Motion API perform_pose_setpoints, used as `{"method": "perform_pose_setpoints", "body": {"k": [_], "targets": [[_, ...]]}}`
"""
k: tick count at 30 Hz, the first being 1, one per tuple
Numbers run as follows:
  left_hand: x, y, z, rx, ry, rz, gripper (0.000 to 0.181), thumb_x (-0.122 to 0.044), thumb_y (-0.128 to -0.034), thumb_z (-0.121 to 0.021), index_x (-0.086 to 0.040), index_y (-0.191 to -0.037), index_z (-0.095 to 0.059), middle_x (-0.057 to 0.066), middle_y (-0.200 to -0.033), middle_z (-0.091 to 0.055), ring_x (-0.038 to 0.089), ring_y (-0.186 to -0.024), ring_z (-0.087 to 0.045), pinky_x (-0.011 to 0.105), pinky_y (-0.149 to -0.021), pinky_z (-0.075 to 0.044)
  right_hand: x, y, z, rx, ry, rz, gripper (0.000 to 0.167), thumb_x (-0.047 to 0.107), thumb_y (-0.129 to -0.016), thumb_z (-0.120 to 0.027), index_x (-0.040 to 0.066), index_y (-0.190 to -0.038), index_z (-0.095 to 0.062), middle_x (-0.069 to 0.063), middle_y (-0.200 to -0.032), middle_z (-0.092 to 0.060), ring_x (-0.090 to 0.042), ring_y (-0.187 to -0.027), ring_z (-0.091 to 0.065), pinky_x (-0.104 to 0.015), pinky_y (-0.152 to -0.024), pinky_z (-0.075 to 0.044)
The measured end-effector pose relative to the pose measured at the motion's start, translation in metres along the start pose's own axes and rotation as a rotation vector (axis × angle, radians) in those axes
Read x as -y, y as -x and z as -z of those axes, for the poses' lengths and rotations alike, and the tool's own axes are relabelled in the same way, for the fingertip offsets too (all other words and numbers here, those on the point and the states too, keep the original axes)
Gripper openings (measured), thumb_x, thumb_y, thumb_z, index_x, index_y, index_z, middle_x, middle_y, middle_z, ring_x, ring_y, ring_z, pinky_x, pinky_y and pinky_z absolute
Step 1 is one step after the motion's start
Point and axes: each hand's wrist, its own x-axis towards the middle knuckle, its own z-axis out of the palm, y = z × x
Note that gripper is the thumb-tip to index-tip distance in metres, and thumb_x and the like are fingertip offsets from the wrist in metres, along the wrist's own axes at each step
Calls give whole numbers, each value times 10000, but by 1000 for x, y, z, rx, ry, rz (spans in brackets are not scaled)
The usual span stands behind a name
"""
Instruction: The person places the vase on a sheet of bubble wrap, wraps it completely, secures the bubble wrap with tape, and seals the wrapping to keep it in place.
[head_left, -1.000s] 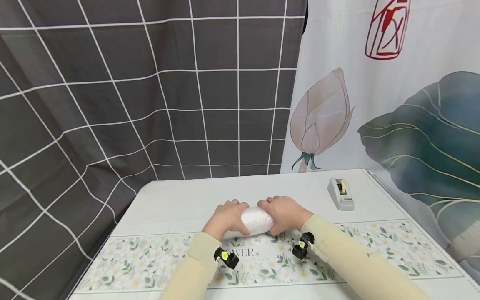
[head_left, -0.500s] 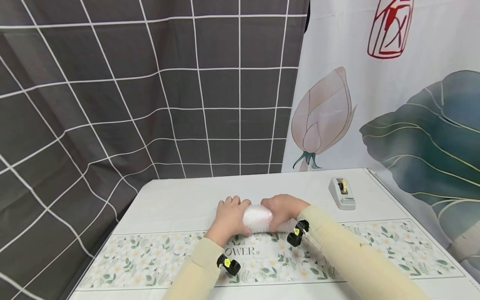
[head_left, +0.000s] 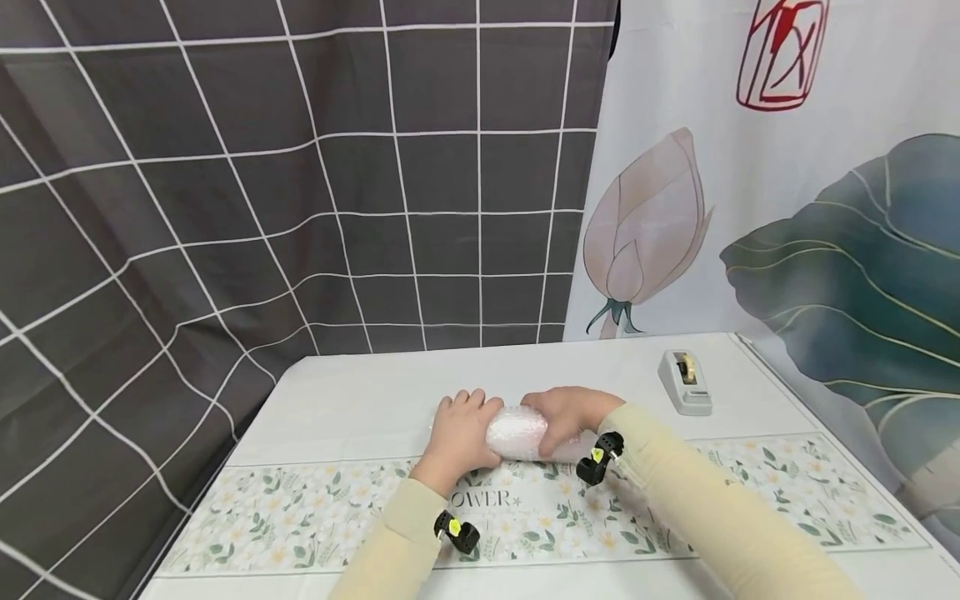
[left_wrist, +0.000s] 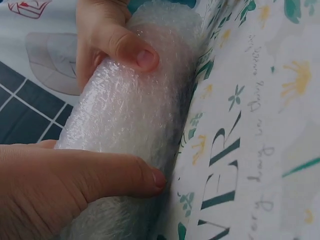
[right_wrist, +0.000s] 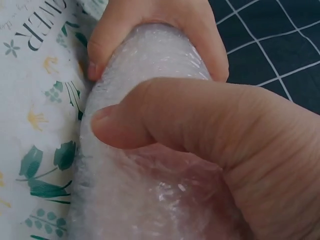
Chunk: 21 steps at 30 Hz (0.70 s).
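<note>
- Dark grey curtain [head_left: 337,183] with a white grid covers the left and middle of the background.
- Below it stands a white table [head_left: 360,392], its far edge running sideways.
- At the right hangs a white curtain [head_left: 675,83] printed with a pink bud, a big blue-green leaf and a red mark.
- Across the tabletop runs a flowered band [head_left: 300,525].
- Two cream sleeves [head_left: 720,508] reach forward from the near side.
- Bubble-wrap bundle [head_left: 517,433]: a long, rounded shape lying flat at mid-table, along the far border of the flowered band. Its long axis points left to right, roughly in line with the table's far edge, one end toward each side of the person. What lies inside cannot be told.
- Left hand [head_left: 461,429]: curled round the bundle's left part, thumb on the near side, fingers over the far side.
- Right hand [head_left: 566,412]: grips farther right along it, thumb laid across the wrap; some fingertips are hidden.
- Tape dispenser [head_left: 686,392], pale grey with a yellowish roll, well apart from the bundle near the back right corner.
- Small black camera [head_left: 457,532] at the left wrist, another at the right.
</note>
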Motion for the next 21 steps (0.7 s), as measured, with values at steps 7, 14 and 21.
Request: {"method": "perform_pose_setpoints", "body": {"k": [7,14,21], "targets": [[6,-7,2,36,32,-13,784,-491,-579,-847,-263,-1296,-626,-19,-1074,-612,198,-958,-558,417,-829,-497,-6,9,-2,-147,201,162,818,429,-673,-816,116,-1382,-554,-6,-1153,-650,-187,-1001,-616,-426,-896,-516],[8,-14,9,176,121,29,772,-518,-577,-823,-262,-1282,-640,-17,-1080,-642,203,-926,-585,416,-757,-522,-3,22,-6,-301,389,234,790,464,-690,-821,128,-1359,-569,-37,-1126,-662,-234,-978,-644,-476,-869,-530],[12,-21,20,321,285,61,741,-475,-565,-849,-239,-1243,-666,-28,-1016,-665,192,-878,-602,388,-766,-529,-3,26,-15,-381,525,231,870,433,-645,-849,127,-1394,-529,-78,-1176,-653,-280,-1015,-645,-499,-887,-528]]}}
